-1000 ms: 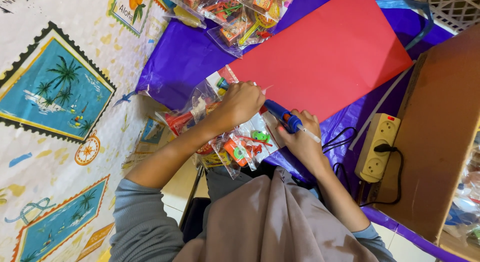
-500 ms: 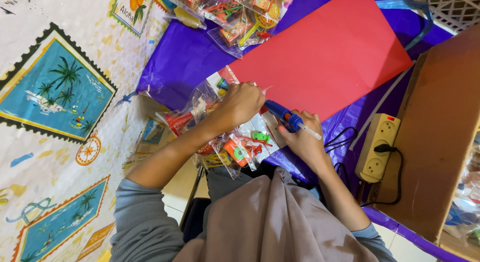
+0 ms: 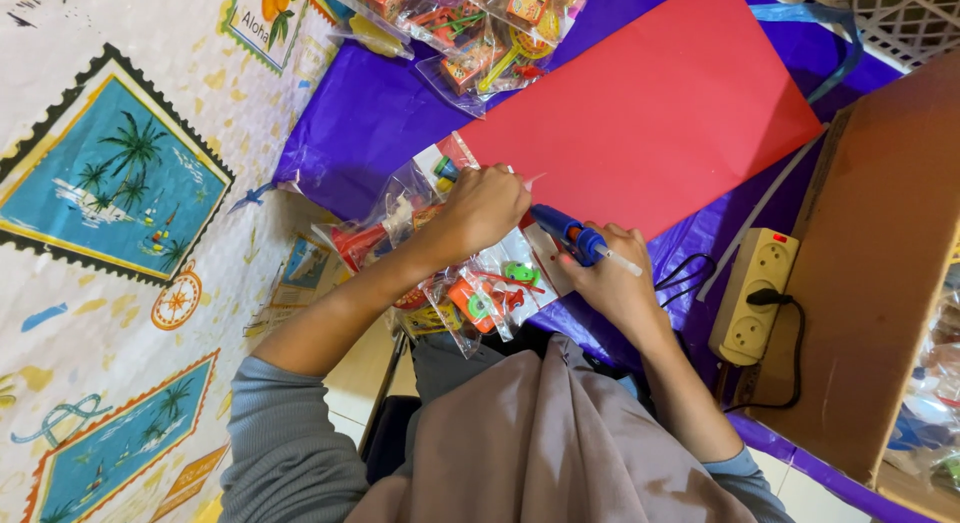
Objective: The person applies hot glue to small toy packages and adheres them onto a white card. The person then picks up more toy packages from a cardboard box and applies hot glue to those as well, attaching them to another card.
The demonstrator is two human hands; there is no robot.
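My right hand (image 3: 610,283) grips a blue hot glue gun (image 3: 570,234) with a white glue stick poking out of its back. The gun's nose points at the near corner of a large red card sheet (image 3: 650,108). My left hand (image 3: 485,208) presses down on that same corner and on a clear plastic toy packet (image 3: 440,173) lying there. More clear packets with small orange, red and green toys (image 3: 490,293) lie under my wrists, close to my body.
A purple cloth (image 3: 380,113) covers the work surface. Several toy packets (image 3: 470,28) are heaped at the far edge. A cream power strip (image 3: 752,298) with a black plug lies at the right, beside a brown cardboard box (image 3: 880,253). A patterned mat (image 3: 110,183) lies on the left.
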